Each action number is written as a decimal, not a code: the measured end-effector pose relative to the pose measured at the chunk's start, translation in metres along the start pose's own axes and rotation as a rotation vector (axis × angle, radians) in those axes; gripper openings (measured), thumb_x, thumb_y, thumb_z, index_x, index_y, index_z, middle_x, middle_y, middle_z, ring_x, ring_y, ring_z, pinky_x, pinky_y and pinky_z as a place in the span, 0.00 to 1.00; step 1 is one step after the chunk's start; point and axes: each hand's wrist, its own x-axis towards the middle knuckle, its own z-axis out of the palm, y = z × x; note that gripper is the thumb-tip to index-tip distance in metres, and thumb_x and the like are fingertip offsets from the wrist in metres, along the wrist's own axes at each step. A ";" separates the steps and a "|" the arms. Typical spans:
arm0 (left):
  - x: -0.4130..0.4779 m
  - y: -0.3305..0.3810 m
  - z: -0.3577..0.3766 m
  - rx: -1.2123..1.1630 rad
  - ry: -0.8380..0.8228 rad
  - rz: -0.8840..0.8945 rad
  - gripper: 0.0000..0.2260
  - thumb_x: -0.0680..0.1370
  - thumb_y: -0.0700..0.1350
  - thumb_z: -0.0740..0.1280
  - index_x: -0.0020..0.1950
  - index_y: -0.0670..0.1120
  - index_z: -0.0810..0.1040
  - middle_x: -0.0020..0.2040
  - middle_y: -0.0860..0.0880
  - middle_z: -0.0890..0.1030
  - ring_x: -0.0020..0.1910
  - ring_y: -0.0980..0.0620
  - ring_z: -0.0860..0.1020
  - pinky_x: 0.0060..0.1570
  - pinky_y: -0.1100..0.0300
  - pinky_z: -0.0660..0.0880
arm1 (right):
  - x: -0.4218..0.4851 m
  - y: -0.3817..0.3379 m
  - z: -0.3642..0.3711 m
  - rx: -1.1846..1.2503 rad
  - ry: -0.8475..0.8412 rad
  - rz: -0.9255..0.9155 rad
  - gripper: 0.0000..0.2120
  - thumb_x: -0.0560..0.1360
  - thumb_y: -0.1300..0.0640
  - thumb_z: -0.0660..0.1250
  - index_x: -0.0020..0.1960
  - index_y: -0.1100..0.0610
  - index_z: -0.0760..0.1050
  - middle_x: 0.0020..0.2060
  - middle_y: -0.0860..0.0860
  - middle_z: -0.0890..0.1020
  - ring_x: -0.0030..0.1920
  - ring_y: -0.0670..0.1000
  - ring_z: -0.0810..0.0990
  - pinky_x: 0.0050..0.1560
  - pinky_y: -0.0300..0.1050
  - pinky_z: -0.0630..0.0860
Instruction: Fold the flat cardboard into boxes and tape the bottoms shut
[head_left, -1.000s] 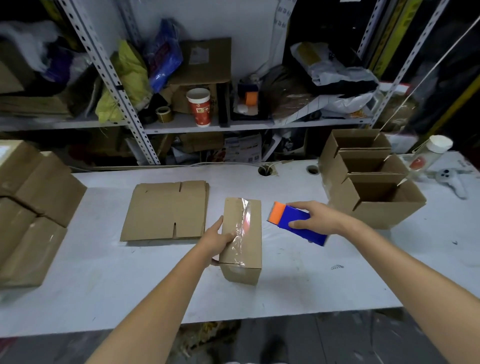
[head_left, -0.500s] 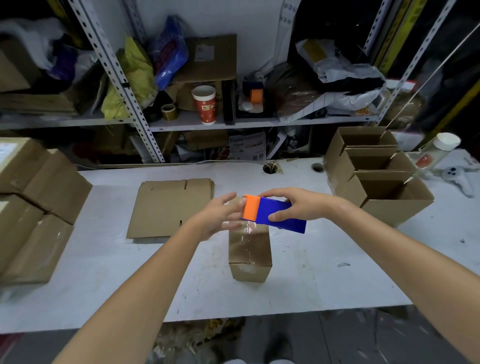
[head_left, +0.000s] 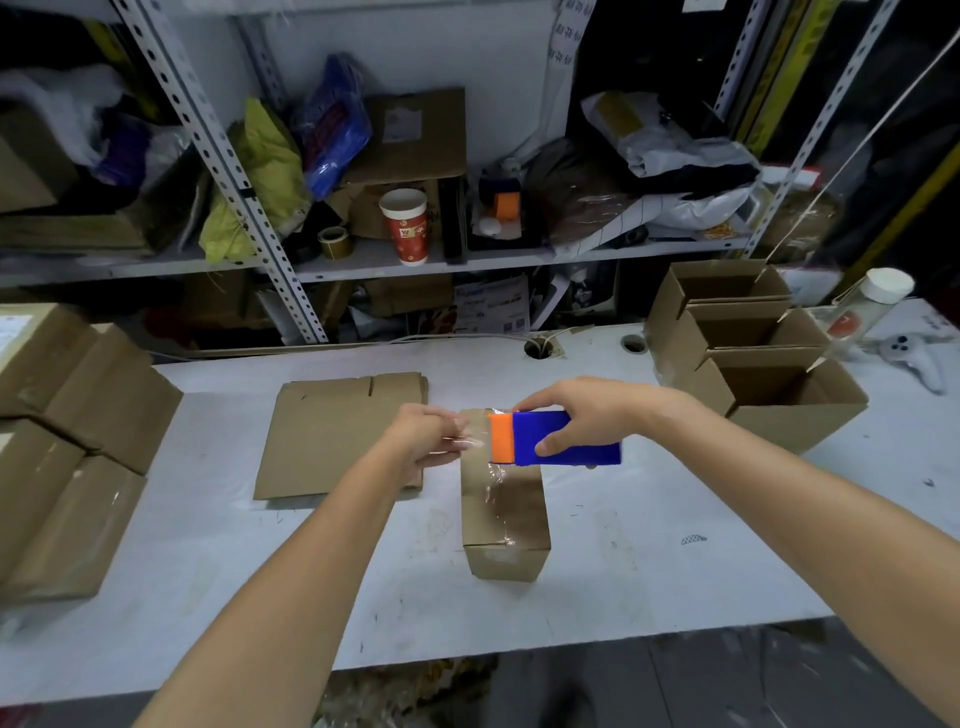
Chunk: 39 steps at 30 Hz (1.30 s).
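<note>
Head view, right hand: The right hand (head_left: 587, 415) grips a blue tape dispenser (head_left: 569, 441) with an orange end. Its fingers curl over the top and the thumb presses the near side, above the far end of the box.
Left hand: The left hand (head_left: 423, 436) is closed to a narrow pinch on the free end of the clear tape (head_left: 467, 442), which stretches from its fingers to the dispenser's orange end.
Box: A small folded cardboard box (head_left: 511, 519) stands on the table just below both hands. Shiny tape runs along its upper face and down over the near edge.
Flat cardboard: A stack of flat cardboard (head_left: 327, 431) lies just left of the box, partly hidden by the left wrist.
Open boxes: Three open boxes (head_left: 795, 426) sit in a row at the right rear of the table, mouths up and pressed against one another.
Table: The white table (head_left: 208, 571) is scuffed and marked. Closed cartons (head_left: 67, 441) are stacked at its left end, while a clear bottle with a white cap (head_left: 878, 296) and a white controller (head_left: 914, 358) lie at the far right.
Room: A metal shelf (head_left: 493, 260) behind the table holds a red paper cup (head_left: 406, 228), a roll of tape (head_left: 332, 241), bags and more cardboard, packed closely.
</note>
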 end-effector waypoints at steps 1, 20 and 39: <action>0.004 -0.001 -0.007 -0.025 0.035 0.000 0.06 0.80 0.38 0.69 0.56 0.39 0.81 0.47 0.43 0.85 0.39 0.51 0.84 0.46 0.58 0.83 | -0.004 0.007 -0.005 0.001 0.004 0.031 0.27 0.77 0.45 0.71 0.73 0.37 0.65 0.60 0.47 0.77 0.41 0.51 0.86 0.44 0.47 0.85; 0.046 -0.003 -0.009 -0.016 0.271 0.121 0.15 0.76 0.32 0.71 0.55 0.45 0.69 0.49 0.38 0.82 0.37 0.47 0.82 0.41 0.56 0.82 | 0.011 0.060 -0.026 0.048 -0.012 0.187 0.30 0.77 0.46 0.71 0.76 0.40 0.62 0.64 0.49 0.74 0.47 0.50 0.83 0.48 0.45 0.84; 0.079 -0.008 -0.019 0.021 0.253 0.054 0.07 0.78 0.32 0.69 0.54 0.39 0.80 0.46 0.40 0.84 0.36 0.48 0.81 0.43 0.57 0.82 | 0.052 0.065 -0.027 0.089 -0.074 0.225 0.31 0.76 0.46 0.72 0.75 0.40 0.63 0.63 0.49 0.73 0.47 0.51 0.84 0.48 0.48 0.85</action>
